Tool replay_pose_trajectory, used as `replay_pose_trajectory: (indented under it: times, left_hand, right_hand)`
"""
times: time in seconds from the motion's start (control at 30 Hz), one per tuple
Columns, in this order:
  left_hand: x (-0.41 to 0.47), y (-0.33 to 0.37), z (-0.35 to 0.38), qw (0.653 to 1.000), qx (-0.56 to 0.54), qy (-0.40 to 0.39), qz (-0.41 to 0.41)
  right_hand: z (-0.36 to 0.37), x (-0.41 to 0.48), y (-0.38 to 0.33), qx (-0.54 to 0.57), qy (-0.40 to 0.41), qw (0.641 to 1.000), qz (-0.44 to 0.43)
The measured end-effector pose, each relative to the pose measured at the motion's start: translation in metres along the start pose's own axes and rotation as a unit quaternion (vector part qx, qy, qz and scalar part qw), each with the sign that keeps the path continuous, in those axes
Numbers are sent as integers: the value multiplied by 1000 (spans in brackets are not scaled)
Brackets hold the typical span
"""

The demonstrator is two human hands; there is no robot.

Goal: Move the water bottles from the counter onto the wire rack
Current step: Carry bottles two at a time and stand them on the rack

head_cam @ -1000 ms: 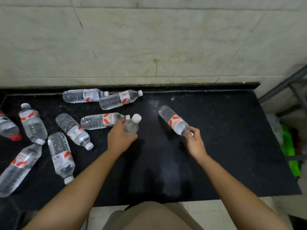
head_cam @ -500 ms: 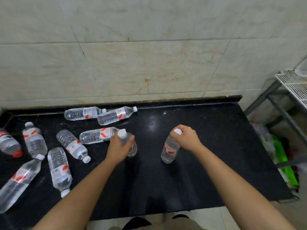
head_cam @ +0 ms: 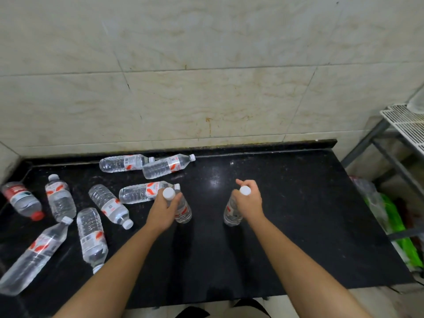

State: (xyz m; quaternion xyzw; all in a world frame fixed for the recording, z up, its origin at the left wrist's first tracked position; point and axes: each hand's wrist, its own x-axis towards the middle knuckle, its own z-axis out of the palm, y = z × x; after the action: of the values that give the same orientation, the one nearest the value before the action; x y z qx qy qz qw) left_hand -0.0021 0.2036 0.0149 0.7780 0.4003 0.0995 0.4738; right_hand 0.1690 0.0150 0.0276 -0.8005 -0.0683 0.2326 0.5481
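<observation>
Water bottles (head_cam: 110, 205): locations, near to far? — R

All on the black counter (head_cam: 298, 237). Nearest, at the left: long bottle (head_cam: 34, 255) lying flat with its cap pointing away, and beside it second bottle (head_cam: 91, 237), cap toward the camera. — T

Hands? — R

Mid-counter. Left hand (head_cam: 164, 208) has its fingers wrapped round the neck of left upright bottle (head_cam: 183, 211), with the white cap above the fist. Right hand (head_cam: 249, 201) grips right upright bottle (head_cam: 231, 213) the same way. Can't tell if the bases touch the counter or sit just off it. — T

Behind that? — R

The rest are lying to the left of the left hand: red-cap bottle (head_cam: 21, 199) at the far-left edge, two more between it and the hand, and one directly behind the left hand. Back pair (head_cam: 125, 162) lies along the wall (head_cam: 206, 88), the two touching. — T

Rack? — R

Wire rack (head_cam: 406, 125) is on the far right, past the counter's end and well apart from both hands. Green bag (head_cam: 399, 226) is below it. — T
</observation>
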Motion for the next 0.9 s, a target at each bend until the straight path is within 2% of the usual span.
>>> replay_pose_trajectory:
  times: [0.07,0.1,0.23,0.3,0.43,0.53,0.67,0.77,0.9]
  left_hand:
    - [3,-6,-1,999,-22,-14,19]
    - [4,-8,-1,999,-24,-22,24]
    - [1,-7,4,999,-24,-36,27]
    - [-1,-5,9,999,-24,-23,38]
    - [0,-7,14,999,-13,-14,43]
    - [4,-3,17,998,6,-26,58]
    - [9,-2,19,988,52,-87,113]
    - [14,12,29,986,41,-74,144]
    - [7,50,65,981,-13,-119,153]
  right_hand:
    - [9,-1,-1,55,78,995,19]
    - [12,1,1,32,71,997,13]
    - [22,6,16,-106,-84,991,3]
    - [20,8,22,-149,-115,982,-19]
    - [5,-1,19,-296,-157,939,-79]
    - [-4,-14,31,-213,-125,966,-84]
    - [-22,-29,46,-118,-31,992,-37]
    - [-48,-41,53,-112,38,993,-13]
    - [-85,-63,54,-131,157,978,-35]
